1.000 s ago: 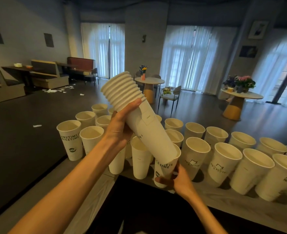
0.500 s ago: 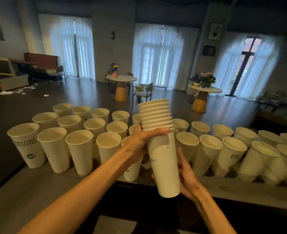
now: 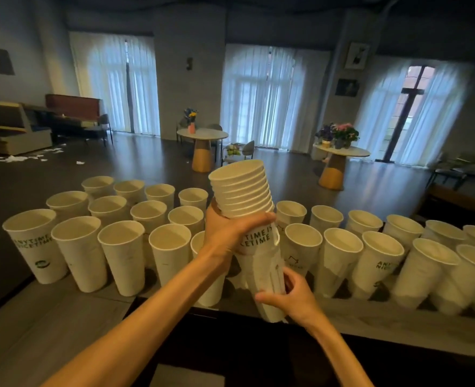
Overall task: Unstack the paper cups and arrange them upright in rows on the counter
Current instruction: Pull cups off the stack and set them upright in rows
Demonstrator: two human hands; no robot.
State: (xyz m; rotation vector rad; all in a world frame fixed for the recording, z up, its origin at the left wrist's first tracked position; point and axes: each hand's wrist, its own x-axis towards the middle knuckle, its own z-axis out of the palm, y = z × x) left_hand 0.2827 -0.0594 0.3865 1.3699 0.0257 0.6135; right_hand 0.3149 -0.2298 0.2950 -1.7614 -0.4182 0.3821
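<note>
Centre of frame: a nested stack of tall white paper cups (image 3: pixel 248 219), held tilted slightly, rims up, above the near edge of the grey tabletop (image 3: pixel 71 300). About ten rims show at its top.

Left hand (image 3: pixel 228 233) wraps the stack just under the rims, fingers curled round the wall over green lettering. Right hand (image 3: pixel 292 297), lower centre, pinches the bottom cup (image 3: pixel 269 289) of the stack near its base, thumb in front, fingers behind. Judgement: the bottom cup is being drawn off downward; a seam between it and the one above appears open, but the edge is blurred.

Done so far: a large field of upright white paper cups (image 3: pixel 172 247) stands across the tabletop from left of frame to the right edge, in roughly three rows on the left and two on the right. All seen stand mouth up; the rows are loosely packed, some cups touching. Right-edge cups are smeared by blur, so no count.

Left to do: the cups in the stack, roughly ten, each to be freed and set down. Open tabletop shows at lower left and along the near edge at lower right. Judgement: well past halfway.

Risk: thin walls may crush under the pinch; crowded neighbours could topple when the next cup goes down.
</note>
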